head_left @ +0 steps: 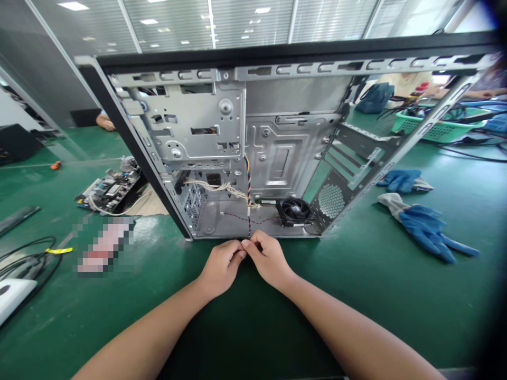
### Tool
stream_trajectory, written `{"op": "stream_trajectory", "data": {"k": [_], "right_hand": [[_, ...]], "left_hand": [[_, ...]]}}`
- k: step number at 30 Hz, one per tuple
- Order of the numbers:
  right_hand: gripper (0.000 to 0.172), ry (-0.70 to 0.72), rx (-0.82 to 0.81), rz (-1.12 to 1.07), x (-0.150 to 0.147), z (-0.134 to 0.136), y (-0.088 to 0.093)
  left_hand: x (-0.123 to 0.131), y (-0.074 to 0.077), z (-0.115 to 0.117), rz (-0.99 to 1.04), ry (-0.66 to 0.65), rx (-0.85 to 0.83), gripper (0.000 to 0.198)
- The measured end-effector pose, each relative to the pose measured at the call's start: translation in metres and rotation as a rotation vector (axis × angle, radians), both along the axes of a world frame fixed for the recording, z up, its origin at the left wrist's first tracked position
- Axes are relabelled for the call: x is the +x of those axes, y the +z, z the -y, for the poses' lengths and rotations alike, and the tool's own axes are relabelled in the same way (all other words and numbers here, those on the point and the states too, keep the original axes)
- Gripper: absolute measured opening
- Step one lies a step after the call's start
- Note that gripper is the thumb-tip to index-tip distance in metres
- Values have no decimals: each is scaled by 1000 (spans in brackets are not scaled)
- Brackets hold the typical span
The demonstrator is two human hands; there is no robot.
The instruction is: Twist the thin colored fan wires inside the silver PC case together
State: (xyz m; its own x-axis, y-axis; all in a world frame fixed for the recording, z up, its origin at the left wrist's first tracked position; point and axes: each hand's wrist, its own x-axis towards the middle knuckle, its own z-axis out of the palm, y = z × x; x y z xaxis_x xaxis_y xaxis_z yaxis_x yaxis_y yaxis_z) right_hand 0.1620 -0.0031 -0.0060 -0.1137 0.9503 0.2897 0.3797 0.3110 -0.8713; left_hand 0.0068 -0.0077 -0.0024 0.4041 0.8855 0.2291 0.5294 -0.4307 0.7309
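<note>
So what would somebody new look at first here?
Probably the big open computer case, mid-picture on the green table, with a black fan inside, lower right. At its front edge, the left grip and right grip meet at a multicoloured cable. Blue gloves lie farther right.

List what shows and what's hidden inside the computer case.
Inside the computer case are a black fan, pale cables and a multicoloured cable; the left hand and right hand cover its lower end. The metal panel hides most of what's behind it.
</note>
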Motion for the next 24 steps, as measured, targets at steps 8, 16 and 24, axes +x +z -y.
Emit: {"op": "stream_trajectory", "data": {"k": [8, 16, 24], "right_hand": [[30, -14, 47, 22, 0, -1, -1], [28, -45, -3, -18, 0, -2, -1], [31, -57, 7, -5, 0, 0, 0]], "left_hand": [[1, 2, 1, 18, 29, 5, 17], [0, 0, 1, 21, 92, 41, 15], [2, -1, 3, 57, 81, 34, 12]]}}
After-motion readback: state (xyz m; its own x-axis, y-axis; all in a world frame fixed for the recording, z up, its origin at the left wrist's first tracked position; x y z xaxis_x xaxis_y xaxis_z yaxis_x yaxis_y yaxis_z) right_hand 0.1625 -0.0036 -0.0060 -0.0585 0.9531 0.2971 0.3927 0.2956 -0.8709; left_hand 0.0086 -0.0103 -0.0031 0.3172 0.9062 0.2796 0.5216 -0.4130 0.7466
